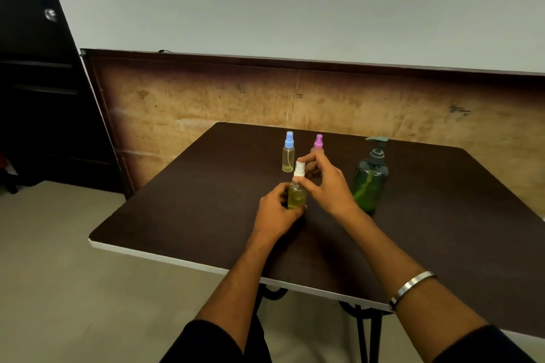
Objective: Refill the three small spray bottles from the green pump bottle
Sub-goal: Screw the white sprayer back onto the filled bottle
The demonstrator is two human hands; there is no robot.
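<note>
A small spray bottle (pixel 296 197) with yellow-green liquid stands on the dark table (pixel 182 215); my left hand (pixel 277 212) grips its body. My right hand (pixel 327 183) pinches its white spray cap (pixel 299 169) on the neck. Behind them stand a blue-capped spray bottle (pixel 288 153) with a little yellowish liquid and a pink-capped spray bottle (pixel 318 143), its body partly hidden by my right hand. The green pump bottle (pixel 370 180) stands upright to the right of my right hand.
The table's white front edge (pixel 165 258) runs diagonally near me, with black metal legs below. A brown panelled wall sits close behind the table. A dark door stands at the far left, over bare floor.
</note>
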